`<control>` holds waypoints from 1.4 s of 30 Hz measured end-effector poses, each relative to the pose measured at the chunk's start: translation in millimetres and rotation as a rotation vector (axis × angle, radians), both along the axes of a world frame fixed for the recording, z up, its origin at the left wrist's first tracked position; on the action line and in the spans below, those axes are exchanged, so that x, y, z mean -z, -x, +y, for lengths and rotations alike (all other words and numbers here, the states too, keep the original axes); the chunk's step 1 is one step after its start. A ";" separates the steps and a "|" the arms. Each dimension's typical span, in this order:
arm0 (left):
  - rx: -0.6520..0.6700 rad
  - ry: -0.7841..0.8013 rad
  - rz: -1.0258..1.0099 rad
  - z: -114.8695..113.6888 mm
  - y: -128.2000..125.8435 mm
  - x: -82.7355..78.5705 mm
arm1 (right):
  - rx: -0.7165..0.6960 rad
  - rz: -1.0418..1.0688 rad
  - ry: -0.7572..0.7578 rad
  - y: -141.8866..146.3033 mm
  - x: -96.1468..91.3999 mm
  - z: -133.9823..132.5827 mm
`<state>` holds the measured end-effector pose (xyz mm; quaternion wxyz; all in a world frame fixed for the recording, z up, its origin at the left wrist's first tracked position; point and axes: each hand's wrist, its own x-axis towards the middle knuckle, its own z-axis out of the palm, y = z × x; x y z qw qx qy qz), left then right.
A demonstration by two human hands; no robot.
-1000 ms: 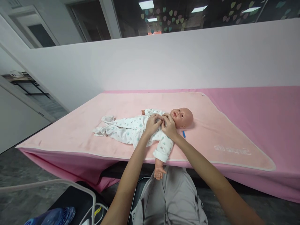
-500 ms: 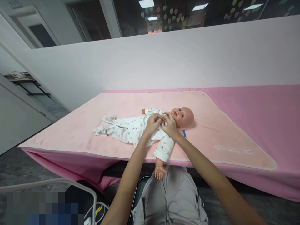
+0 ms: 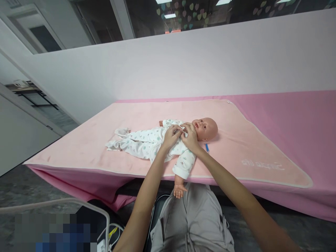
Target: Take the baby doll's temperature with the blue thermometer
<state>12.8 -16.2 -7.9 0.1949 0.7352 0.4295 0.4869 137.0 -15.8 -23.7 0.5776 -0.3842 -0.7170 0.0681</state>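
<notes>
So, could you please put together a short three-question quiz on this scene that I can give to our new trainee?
1. Multiple choice: Where on the dressed doll are the person's left hand and right hand?
A) at the feet
B) at the upper chest
C) on top of the head

2. True or false: The doll's near hand extends past the front edge of the peach blanket.

3. Fill in the blank: The small strip lying beside the doll's head is coloured ____.

Key: 1. B; 2. True; 3. blue.
</notes>
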 end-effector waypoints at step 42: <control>-0.452 -0.261 0.396 -42.2 -4.1 4.9 | 0.071 0.081 -0.209 1.9 6.8 -11.0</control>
